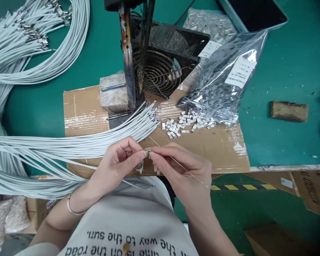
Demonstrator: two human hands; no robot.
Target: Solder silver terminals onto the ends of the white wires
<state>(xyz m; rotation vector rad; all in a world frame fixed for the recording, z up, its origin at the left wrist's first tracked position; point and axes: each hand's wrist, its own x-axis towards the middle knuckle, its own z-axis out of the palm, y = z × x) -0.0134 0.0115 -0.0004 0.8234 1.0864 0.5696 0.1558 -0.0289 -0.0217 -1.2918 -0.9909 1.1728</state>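
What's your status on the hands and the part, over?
Left hand and right hand both pinch small metal piece. Thin wire lies across right hand. White cable bundle fanned just beyond.

wires (69, 145) left on cardboard (218, 145), loose clips (185, 122) right, bag (224, 81) and fan (162, 67) behind

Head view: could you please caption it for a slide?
Left hand and right hand pinch a small metal piece beside white wires on cardboard.
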